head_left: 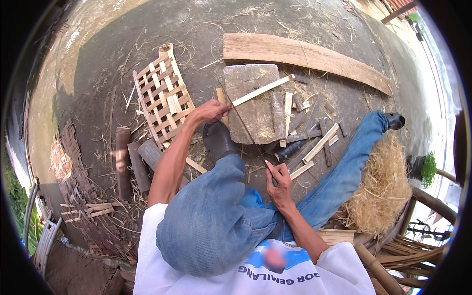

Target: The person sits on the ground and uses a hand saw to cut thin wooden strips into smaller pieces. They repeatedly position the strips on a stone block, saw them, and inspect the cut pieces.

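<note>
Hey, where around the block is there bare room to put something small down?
The block looks bare on top beyond the strip. The floor between the woven panel and the plank is mostly open. It's crowded right of the block, with sticks, and at its left edge, with the left hand, shoe and thin tool.

Pale flat strip (263, 90), thin dark blade (242, 123) across

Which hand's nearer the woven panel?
Left: the left hand is close to the right edge of the woven panel; the right hand is well away, lower right of it.
</note>
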The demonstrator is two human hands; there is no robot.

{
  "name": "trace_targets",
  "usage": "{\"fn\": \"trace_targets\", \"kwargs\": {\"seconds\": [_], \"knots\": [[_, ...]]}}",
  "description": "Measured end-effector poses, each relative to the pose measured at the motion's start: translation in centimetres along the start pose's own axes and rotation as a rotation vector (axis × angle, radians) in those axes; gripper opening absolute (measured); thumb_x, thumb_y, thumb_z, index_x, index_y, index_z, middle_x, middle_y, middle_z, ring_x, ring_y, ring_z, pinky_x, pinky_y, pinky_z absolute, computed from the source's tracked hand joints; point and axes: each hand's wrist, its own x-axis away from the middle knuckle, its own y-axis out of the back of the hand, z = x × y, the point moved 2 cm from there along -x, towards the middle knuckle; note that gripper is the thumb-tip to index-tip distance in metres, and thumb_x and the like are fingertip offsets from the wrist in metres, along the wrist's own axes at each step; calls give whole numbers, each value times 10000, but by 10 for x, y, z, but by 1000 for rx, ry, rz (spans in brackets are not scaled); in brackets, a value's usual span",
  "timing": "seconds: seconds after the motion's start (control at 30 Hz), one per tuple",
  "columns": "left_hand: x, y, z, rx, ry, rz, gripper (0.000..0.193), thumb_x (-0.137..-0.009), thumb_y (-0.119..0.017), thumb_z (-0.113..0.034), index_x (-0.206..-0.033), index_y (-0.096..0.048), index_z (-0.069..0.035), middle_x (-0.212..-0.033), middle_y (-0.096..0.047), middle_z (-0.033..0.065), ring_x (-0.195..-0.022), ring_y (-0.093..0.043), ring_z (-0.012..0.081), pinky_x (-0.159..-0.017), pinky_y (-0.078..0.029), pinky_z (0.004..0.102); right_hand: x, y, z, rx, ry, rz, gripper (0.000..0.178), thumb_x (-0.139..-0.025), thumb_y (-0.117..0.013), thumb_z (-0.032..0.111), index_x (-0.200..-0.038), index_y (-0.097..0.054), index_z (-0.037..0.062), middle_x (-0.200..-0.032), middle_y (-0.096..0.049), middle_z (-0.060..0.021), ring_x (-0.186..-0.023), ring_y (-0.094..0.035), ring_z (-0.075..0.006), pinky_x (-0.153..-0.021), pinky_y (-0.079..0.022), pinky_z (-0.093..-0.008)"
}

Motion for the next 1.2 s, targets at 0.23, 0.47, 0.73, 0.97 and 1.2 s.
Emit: {"fn": "trace_targets", "kwargs": {"seconds": [0.23, 0.47, 0.73, 0.97, 1.2], "knots": [[6, 1, -6, 38, 28, 20, 510, -1022, -536, -516, -706, -563, -117, -512, -368, -104, -425, -296, 48, -414, -205, 261, -13, -8, 3, -4, 49, 3, 394, -904, -673, -32, -1288, -676, 55, -845, -498, -72, -705, -508, -178, -611, -437, -336], [1, 3, -6, 45, 0, 26, 524, -1014, -552, -541, -703, -561, -119, -515, -358, -95, -431, -288, 54, -414, -197, 272, -20, -9, 0, -17, 65, -4, 368, -906, -671, -30, -1266, -686, 47, -848, -492, -82, -726, -518, -198, -634, -440, -333], [-2, 0, -1, 18, 26, 12, 548, -1001, -552, -579, -699, -567, -122, -513, -354, -103, -435, -299, 52, -418, -202, 267, -14, -8, 2, -23, 30, -9, 383, -896, -681, -38, -1270, -686, 43, -836, -477, -73, -711, -504, -187, -629, -431, -335], [0, 4, -6, -14, 15, -13, 556, -996, -547, -590, -695, -581, -124, -521, -367, -99, -441, -298, 57, -420, -210, 269, -2, -3, -4, -18, 7, -3, 360, -909, -681, -22, -1260, -693, 58, -846, -502, -70, -727, -528, -169, -630, -441, -312], [2, -3, -2, -81, -60, -77, 566, -1026, -509, -559, -697, -587, -104, -527, -366, -90, -458, -298, 59, -430, -214, 274, -41, -8, 19, -83, 17, -149, 291, -913, -691, 3, -1198, -731, 44, -830, -518, -58, -736, -521, -162, -650, -423, -301]]}}
